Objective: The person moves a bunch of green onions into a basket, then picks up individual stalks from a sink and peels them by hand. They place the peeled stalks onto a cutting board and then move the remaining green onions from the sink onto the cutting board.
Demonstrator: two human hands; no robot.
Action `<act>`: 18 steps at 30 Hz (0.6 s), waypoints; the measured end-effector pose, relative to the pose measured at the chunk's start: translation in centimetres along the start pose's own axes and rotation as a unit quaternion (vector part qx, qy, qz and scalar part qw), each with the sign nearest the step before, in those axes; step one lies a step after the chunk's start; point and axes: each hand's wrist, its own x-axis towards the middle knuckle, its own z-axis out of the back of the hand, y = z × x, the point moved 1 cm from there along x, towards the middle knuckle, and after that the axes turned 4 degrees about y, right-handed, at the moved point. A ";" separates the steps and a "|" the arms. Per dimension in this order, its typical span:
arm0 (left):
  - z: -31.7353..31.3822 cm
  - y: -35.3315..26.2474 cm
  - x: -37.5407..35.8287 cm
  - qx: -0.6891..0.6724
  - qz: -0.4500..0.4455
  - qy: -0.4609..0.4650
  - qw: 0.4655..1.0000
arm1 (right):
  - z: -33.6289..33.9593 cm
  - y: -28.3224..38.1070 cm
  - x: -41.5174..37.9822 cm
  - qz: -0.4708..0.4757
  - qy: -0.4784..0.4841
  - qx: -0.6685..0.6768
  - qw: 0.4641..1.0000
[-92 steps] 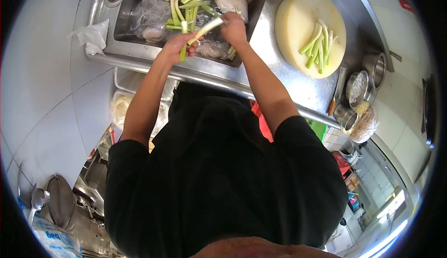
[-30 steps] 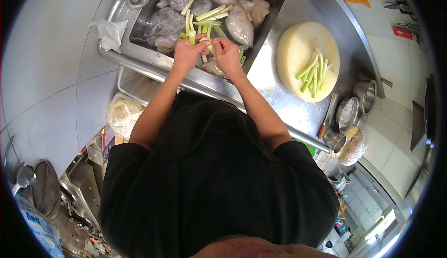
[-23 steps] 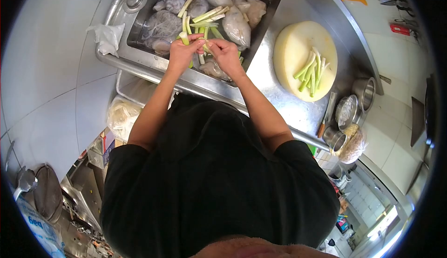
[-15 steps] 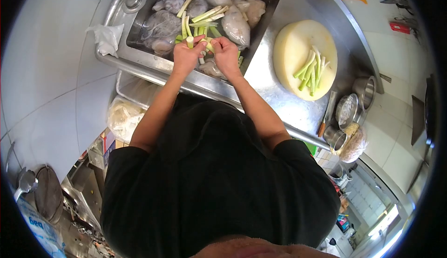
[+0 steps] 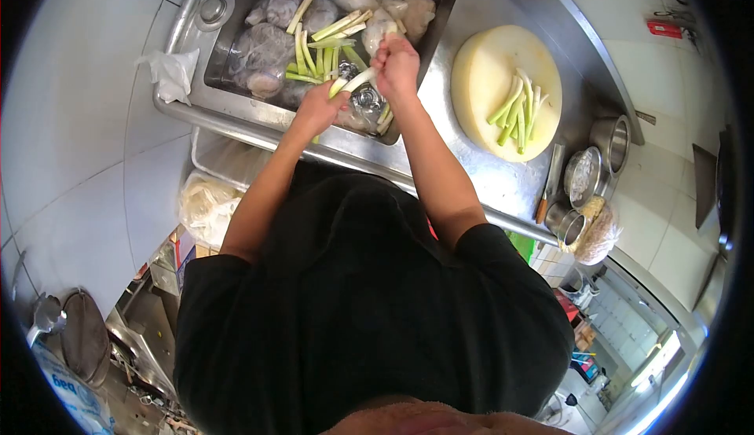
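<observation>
Over the near side of the sink [image 5: 228, 97], my left hand [image 5: 320, 108] is closed on a green-and-white stalk [image 5: 355, 82]. The stalk slants up toward my right hand [image 5: 396, 66], whose fingers are curled together at its white end. Below and behind both hands, the sink holds several bagged lumps [image 5: 263, 51] in water. Cut stalks [image 5: 305, 51] lie on top of these bags. To the right, more green-and-white stalks [image 5: 518, 113] rest on a round pale cutting board [image 5: 471, 73].
Right of the board are a knife [image 5: 552, 179], metal bowls [image 5: 609, 140] and a small metal pot [image 5: 564, 223]. A crumpled white bag [image 5: 173, 73] hangs on the sink's left rim. A plastic bag [image 5: 208, 207] sits below the counter edge.
My hands have moved apart; the right one has risen up and to the right, the left one has dropped slightly. The stalk now shows stretched between them. The view has shifted slightly.
</observation>
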 end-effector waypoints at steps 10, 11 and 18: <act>2.8 -0.9 -2.5 -0.168 0.000 -0.084 0.982 | 1.6 1.6 1.4 0.192 0.070 -0.543 0.815; 2.6 -1.1 -2.4 -0.175 -0.008 -0.086 0.981 | 2.0 -0.3 1.3 0.250 0.090 -0.573 0.775; 1.4 -0.2 -2.1 -0.135 -0.054 -0.052 0.988 | 1.3 -0.3 -1.3 -0.124 0.226 -0.195 0.946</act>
